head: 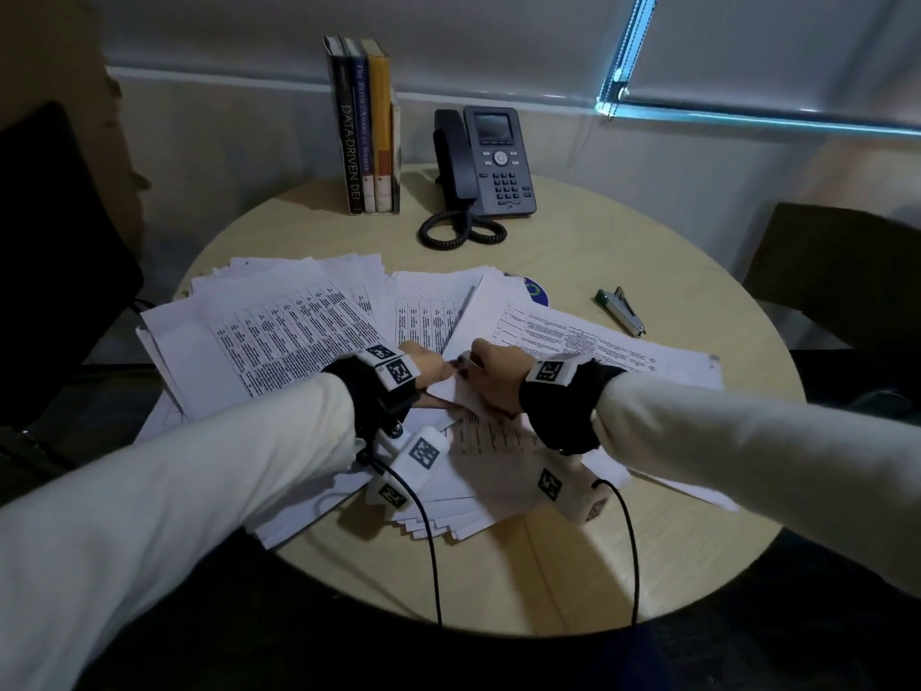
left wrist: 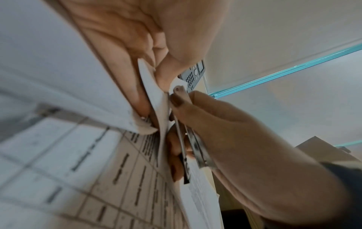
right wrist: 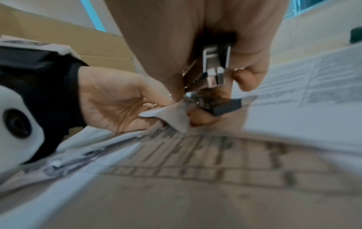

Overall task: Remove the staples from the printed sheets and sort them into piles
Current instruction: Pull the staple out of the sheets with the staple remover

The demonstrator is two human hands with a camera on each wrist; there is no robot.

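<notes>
Printed sheets with tables (head: 299,336) lie fanned over the round table (head: 598,541). My left hand (head: 428,369) pinches the lifted corner of one set of sheets (left wrist: 159,100) between thumb and fingers. Against that corner, my right hand (head: 491,366) grips a metal staple remover (right wrist: 213,72) with a black end (right wrist: 227,106). Its tip meets the paper corner (right wrist: 172,114) beside my left hand (right wrist: 117,105). The staple itself is hidden. From the left wrist, the remover (left wrist: 197,148) shows inside my right hand (left wrist: 225,127).
A green and metal stapler (head: 620,311) lies on the table to the right of the papers. A desk phone (head: 491,162) with a coiled cord and upright books (head: 366,127) stand at the back. A blue disc (head: 537,291) peeks from under the sheets.
</notes>
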